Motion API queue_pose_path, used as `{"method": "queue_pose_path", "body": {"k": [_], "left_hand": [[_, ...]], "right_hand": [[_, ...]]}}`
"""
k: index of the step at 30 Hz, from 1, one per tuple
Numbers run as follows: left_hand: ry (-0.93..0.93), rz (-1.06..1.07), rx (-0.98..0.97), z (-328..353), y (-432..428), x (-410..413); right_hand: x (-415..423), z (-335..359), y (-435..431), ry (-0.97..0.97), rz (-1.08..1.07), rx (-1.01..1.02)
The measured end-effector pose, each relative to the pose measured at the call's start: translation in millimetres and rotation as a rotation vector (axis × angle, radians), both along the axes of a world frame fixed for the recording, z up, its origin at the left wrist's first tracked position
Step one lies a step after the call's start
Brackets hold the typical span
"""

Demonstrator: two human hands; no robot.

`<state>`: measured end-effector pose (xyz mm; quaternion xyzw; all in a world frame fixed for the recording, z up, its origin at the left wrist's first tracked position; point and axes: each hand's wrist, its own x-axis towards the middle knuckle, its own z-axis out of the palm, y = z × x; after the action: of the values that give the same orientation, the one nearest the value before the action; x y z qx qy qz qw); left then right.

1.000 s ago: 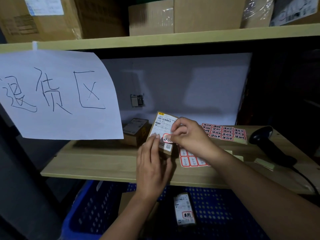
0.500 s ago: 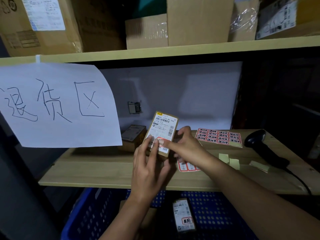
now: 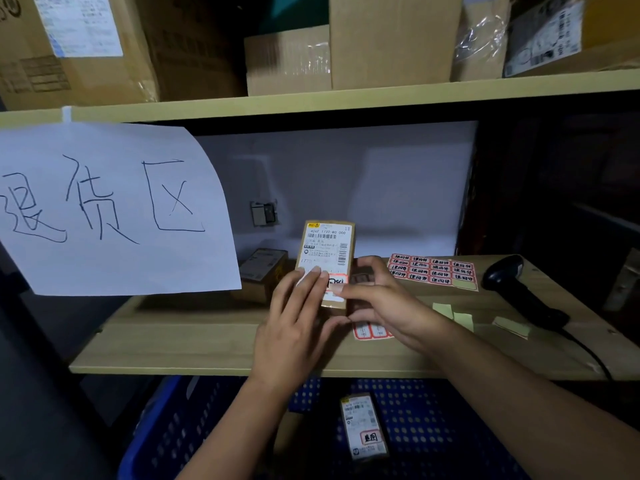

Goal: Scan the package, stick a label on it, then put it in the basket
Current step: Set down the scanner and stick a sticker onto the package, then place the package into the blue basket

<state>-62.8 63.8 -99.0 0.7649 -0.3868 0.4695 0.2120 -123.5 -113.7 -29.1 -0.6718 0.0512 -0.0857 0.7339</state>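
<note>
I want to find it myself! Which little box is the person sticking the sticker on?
Look at the wooden shelf under the big handwritten paper sign. In the middle, the left hand and right hand hold a small brown package upright. Unlike the darker box lying behind it, it faces you with a white shipping label and a red-edged sticker.

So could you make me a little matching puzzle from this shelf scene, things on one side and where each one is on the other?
Things:
1. held package
2. barcode scanner
3. blue basket
4. handwritten paper sign

Places:
A. below the wooden shelf
B. hanging from the upper shelf's edge
C. lying at the shelf's right end
D. upright between both hands

Pairs: 1-D, 2-C, 3-A, 4-B
</note>
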Motion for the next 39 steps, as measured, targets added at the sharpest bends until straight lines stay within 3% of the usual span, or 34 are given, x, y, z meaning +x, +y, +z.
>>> {"method": "queue_pose_path", "body": {"k": [11,21,26,30,39], "left_hand": [[-0.014,-0.138,-0.003,-4.0,-16.2,-0.9],[0.067,-0.175,0.057,-6.1,-17.0,-12.2],[0.177,-0.317,0.050,-5.1,-8.5,-28.0],[0.244,-0.445,0.007,-5.1,12.0,-70.0],[0.528,-0.673,0.274,-28.3,55.2,-134.2]], "right_hand": [[-12.1,-5.1,-19.0,0.040,-0.028,-0.027],[-32.0,-1.1,-24.4,0.078,-0.031,-0.131],[-56.4,3.6,-18.5,0.054,-0.104,-0.157],[-105.1,-2.9,-11.8,0.121,-0.042,-0.149],[-172.4,-59.9,-8.1,0.485,0.181,-0.020]]}}
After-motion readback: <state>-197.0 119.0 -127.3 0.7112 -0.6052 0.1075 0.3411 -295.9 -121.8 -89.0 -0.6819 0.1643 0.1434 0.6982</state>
